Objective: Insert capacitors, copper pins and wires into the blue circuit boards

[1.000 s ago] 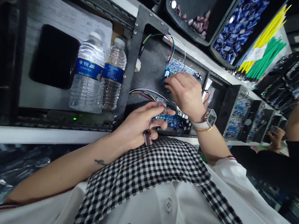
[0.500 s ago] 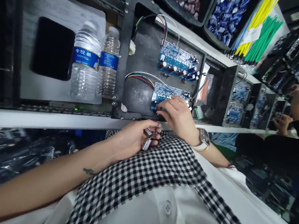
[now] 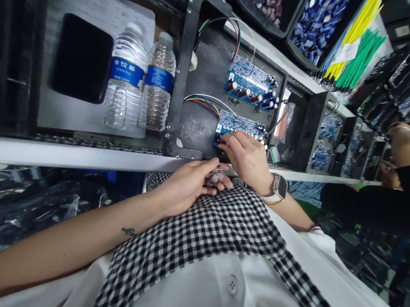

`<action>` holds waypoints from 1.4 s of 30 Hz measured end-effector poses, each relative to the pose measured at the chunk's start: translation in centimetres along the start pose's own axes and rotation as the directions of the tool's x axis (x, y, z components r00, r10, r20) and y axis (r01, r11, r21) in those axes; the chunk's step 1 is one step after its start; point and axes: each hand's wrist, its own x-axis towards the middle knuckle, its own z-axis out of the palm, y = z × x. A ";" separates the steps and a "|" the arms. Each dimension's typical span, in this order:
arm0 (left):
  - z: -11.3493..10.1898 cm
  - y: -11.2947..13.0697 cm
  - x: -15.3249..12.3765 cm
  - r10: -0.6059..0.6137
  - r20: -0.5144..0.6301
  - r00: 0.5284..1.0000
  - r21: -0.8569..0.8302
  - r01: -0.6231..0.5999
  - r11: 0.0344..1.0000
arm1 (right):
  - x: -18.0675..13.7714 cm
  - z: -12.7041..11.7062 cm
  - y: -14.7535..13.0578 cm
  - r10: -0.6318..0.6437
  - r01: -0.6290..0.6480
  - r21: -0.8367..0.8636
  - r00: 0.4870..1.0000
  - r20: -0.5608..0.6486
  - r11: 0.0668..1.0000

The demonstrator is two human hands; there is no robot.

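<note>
My right hand (image 3: 250, 161) pinches a small dark-red capacitor (image 3: 221, 142) against the left end of the nearer blue circuit board (image 3: 240, 120); the fingers hide much of that board's front edge. Just left and below, my left hand (image 3: 189, 185) curls loosely around several brownish capacitors (image 3: 214, 175), partly covered by the fingers. Behind the nearer board lies a second circuit board (image 3: 250, 76) with a row of brown and blue capacitors along its front. Coloured wires run from both boards. The two boards lie in a black fixture tray (image 3: 193, 138).
Left of the tray are two water bottles (image 3: 124, 79) and a black phone (image 3: 82, 59) on paper. Bins of blue capacitors (image 3: 325, 16) and brown capacitors (image 3: 272, 10) stand behind, beside yellow and green wires (image 3: 366, 55). A co-worker's arm (image 3: 408, 144) is at right.
My left hand has turned and shifted slightly right, so its capacitors show less. My right hand stays at the nearer board's left end. The whole view has shifted slightly.
</note>
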 end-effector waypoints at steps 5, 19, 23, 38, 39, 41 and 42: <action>0.2 -0.1 0.0 0.061 -0.050 0.997 -0.011 -0.062 0.998 | 0.2 -0.4 0.1 -0.018 0.018 -0.001 0.998 0.052 1.000; 0.4 -0.3 0.5 0.020 0.065 0.998 -0.177 -0.008 0.984 | 0.4 -0.1 0.6 -0.079 0.082 -0.061 0.996 0.041 0.995; 0.5 -0.6 0.7 0.053 -0.036 0.998 -0.286 -0.061 0.956 | 0.3 0.1 0.7 -0.145 0.146 -0.019 0.988 0.050 0.989; 2.2 0.1 1.3 0.010 -0.059 0.998 -0.081 -0.015 0.997 | -2.9 0.1 2.9 0.134 -0.122 0.213 0.990 -0.043 0.969; 2.1 0.1 1.3 0.005 -0.033 0.999 -0.060 -0.007 0.998 | -2.9 0.2 3.0 0.133 -0.120 0.210 0.990 -0.047 0.970; 1.8 0.0 1.2 -0.006 0.011 1.000 -0.028 0.006 1.000 | -2.9 0.4 3.1 0.128 -0.116 0.197 0.990 -0.053 0.974; 1.8 0.0 1.2 -0.007 0.027 1.000 -0.011 0.008 1.000 | -3.0 0.4 3.0 0.122 -0.111 0.187 0.991 -0.051 0.976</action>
